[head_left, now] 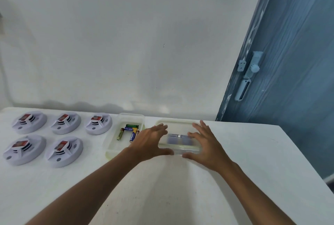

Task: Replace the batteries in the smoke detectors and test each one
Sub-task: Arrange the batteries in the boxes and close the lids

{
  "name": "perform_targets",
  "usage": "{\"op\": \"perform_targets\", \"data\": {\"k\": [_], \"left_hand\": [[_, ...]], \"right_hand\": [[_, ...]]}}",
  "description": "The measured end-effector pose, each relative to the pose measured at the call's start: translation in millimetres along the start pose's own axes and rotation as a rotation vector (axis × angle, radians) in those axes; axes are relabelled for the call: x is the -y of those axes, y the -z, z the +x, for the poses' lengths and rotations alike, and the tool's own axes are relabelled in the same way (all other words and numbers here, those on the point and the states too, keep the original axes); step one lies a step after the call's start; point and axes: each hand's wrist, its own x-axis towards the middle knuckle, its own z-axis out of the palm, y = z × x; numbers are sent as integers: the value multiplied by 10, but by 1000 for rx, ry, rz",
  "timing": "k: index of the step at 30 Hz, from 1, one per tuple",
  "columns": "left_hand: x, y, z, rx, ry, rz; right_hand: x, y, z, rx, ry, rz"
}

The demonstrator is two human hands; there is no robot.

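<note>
Fingers (162, 127) of both hands spread, seemingly touching blurred lidded container (178, 149).

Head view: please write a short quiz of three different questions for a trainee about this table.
1. How many detectors lie on the table?
2. True or false: the open box with loose batteries lies right of the lidded box.
3. Which box do the hands touch? A) open box B) lidded box C) neither

Key:
1. Five.
2. False; it lies left of it.
3. B; the left hand and right hand flank it with spread fingers.
</note>
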Motion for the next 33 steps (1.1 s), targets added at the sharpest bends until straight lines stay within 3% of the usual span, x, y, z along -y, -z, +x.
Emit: {"op": "perform_targets", "data": {"k": [7,16,21,24,27,30,33], "left_hand": [[37,-117,-2,-167,-157,107],[58,-220,-1,-184,-171,148],[19,-222,-4,-193,-185,129],[10,-225,-19,-197,-189,114],[-6,-262,-38,-163,-180,135],[-23,-324,-92,-164,-158,207],[-94,-276,-132,-121,-41,225]], "right_hand": [[-89,-132,40,-138,28,-2],[-123,-171,74,-257,96,-97],[-85,-140,66,-203,88,-63],[-15,24,93,-131,-49,211],[-34,107,233,-250,-342,590],[-191,80,340,-123,-629,1015],[-168,101,245,-138,-714,1069]]}}
